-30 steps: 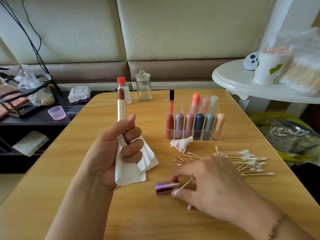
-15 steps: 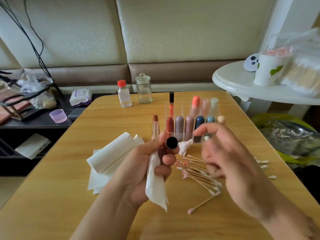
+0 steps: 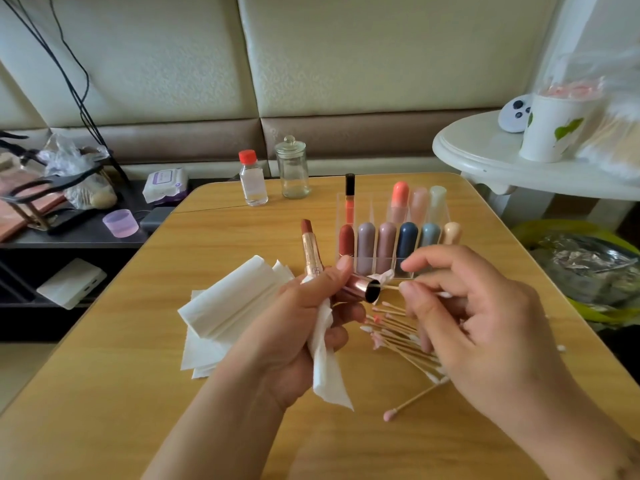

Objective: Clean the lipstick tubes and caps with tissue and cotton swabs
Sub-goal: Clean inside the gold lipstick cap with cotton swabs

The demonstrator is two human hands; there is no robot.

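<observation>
Loose cotton swabs (image 3: pixel 403 342) on wooden table (image 3: pixel 104 393), left hand (image 3: pixel 304 327) gripping tissue (image 3: pixel 325 368), open lipstick tube (image 3: pixel 311 252) and cap (image 3: pixel 362 289), right hand (image 3: pixel 485 327) pinching swab (image 3: pixel 389 287) at cap mouth, lipstick organizer (image 3: pixel 391 237) behind.

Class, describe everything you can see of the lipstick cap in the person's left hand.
The lipstick cap is a short, shiny rose-gold metallic cylinder, lying roughly level, its dark open mouth facing right. The left hand grips it between thumb and fingers, together with a tissue. A cotton swab pinched by the right hand reaches its opening.
</observation>
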